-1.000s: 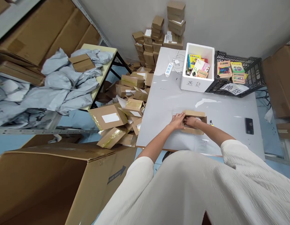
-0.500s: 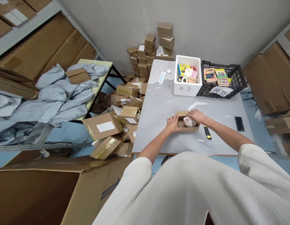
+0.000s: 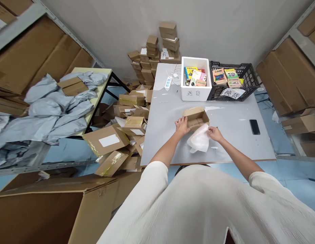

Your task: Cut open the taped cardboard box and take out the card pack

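A small open cardboard box (image 3: pixel 194 112) sits on the grey table (image 3: pixel 162 135), with bare cardboard showing inside. My left hand (image 3: pixel 182 125) grips the near left edge of this box, its fingers bent over the wall. Between the thumb and fingers of my right hand (image 3: pixel 215 134) is the edge of a crumpled white sheet of thin foam wrap (image 3: pixel 199 139). The sheet hangs in front of the box and covers part of its near side. Whether anything lies inside the wrap, I cannot tell.
A white foam bin (image 3: pixel 195 96) and a black crate (image 3: pixel 253 83), both holding small books, stand at the table's back. A phone (image 3: pixel 254 127) lies at the right, a power strip (image 3: pixel 168 83) back left. Piled cartons (image 3: pixel 106 140) crowd the table's left side.
My right hand has drawn the white wrap out of the box, toward me. The box has turned and tilted, showing its inside. The black-and-yellow utility knife no longer shows.
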`<state>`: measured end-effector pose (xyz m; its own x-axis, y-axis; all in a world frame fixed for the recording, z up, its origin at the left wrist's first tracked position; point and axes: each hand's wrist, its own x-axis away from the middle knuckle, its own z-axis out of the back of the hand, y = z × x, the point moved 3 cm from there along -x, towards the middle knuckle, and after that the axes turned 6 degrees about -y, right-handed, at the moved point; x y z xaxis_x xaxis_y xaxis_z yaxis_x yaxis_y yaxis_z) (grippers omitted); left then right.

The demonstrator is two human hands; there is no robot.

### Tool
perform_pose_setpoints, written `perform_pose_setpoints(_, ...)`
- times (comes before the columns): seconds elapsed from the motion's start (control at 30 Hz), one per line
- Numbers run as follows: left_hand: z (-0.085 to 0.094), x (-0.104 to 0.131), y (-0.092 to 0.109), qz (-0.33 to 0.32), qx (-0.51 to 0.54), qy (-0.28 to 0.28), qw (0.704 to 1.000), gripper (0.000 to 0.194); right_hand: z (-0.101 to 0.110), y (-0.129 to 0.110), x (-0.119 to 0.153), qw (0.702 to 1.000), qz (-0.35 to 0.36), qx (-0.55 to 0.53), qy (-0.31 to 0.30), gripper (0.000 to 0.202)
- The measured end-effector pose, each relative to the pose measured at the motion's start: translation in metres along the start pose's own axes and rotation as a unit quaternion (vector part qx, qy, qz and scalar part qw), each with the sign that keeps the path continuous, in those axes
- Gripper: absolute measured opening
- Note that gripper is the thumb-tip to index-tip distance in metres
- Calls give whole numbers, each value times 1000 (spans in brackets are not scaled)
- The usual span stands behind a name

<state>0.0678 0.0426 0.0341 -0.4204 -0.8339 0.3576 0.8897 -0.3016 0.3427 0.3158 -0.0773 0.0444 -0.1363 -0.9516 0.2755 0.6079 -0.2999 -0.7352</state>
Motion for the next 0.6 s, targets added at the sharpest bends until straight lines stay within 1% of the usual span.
perform_pose_setpoints(0.1, 4, -7, -2, 1, 7, 15, 1000, 91, -40, 35, 8, 988, -148, -41, -7, 19)
perform_pose_setpoints(0.17, 3, -7, -4, 5, 17, 21, 1000, 88, -57, 50, 9, 978, -203, -43, -6, 19)
perform_pose_setpoints(0.2, 2, -5, -6, 9, 22, 21, 1000, 86, -62, 55, 9, 974, -221, -43, -8, 20)
perform_pose_setpoints(0.27, 0, -1, -8, 18, 29, 17, 999, 84, -65, 65, 9, 969, -241, -48, -15, 23)
perform_pose_setpoints(0.33, -3, 4, -10, 26, 32, 12, 999, 81, -60, 73, 8, 971, -236, -39, -22, 29)
perform_pose_setpoints(0.43, -5, 12, -11, 30, 39, 7, 999, 80, -41, 79, -1, 983, -185, 15, 0, 40)
perform_pose_setpoints(0.53, -5, 18, -10, 27, 52, 9, 998, 83, -19, 73, -21, 991, -118, 34, 43, 53)
perform_pose_setpoints(0.6, -4, 20, -8, 31, 61, 22, 997, 87, -9, 63, -37, 995, -80, 14, 51, 61)
